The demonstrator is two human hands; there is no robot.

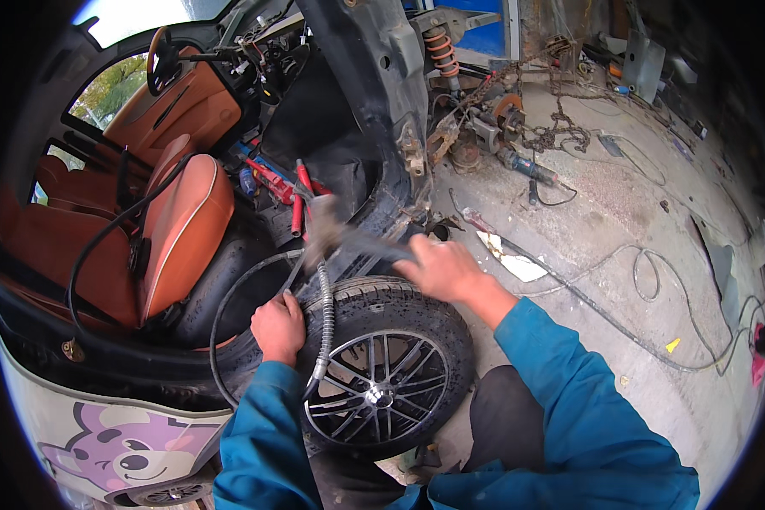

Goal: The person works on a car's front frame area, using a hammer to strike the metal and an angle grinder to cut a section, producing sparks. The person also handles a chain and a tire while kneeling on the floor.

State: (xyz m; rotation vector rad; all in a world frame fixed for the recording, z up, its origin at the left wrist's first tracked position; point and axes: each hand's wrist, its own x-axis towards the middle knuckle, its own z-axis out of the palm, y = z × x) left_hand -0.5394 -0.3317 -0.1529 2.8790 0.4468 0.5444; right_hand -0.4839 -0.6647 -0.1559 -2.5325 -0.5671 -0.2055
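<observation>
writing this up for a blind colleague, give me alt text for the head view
A person's right hand swings or holds a motion-blurred hammer, its head close to a slim metal rod gripped in the left hand, beside a partly stripped car. Below the hands is a spoked wheel; orange seats show at left.

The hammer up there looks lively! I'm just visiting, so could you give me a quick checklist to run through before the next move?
1. Hammer gripped by its handle: ok, the right hand is closed around it.
2. Thin metal bar held: ok, the left hand grips it; its exact kind is unclear.
3. Hammer head firmly seated: cannot tell, it is blurred.
4. Hands protected: not ok, both are bare.
5. Space around the left hand: probably not ok, the ribbed hose runs close beside it.
</observation>
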